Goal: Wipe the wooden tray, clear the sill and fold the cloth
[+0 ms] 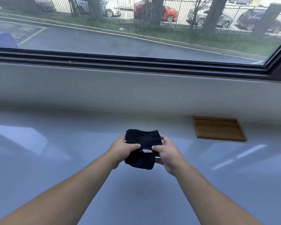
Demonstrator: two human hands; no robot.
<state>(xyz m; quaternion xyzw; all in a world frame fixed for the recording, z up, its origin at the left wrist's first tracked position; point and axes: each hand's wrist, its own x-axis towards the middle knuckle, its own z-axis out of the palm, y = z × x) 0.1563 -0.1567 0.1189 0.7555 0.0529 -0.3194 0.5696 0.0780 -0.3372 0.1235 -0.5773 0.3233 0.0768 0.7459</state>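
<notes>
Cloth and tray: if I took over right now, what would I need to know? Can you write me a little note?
Left hand: gripping the left side of the black cloth, thumb on top.
Right hand: gripping the right side of the same cloth, thumb on top by its small white label.
Cloth: held just above the pale sill, already folded into a small bundle.
Wooden tray: lying flat on the sill, to the right by the wall, with nothing on it.
Done, it seems: sill cleared, apart from the tray. Whether the tray has been wiped cannot be seen.
Left: finish folding and set the cloth down.
</notes>
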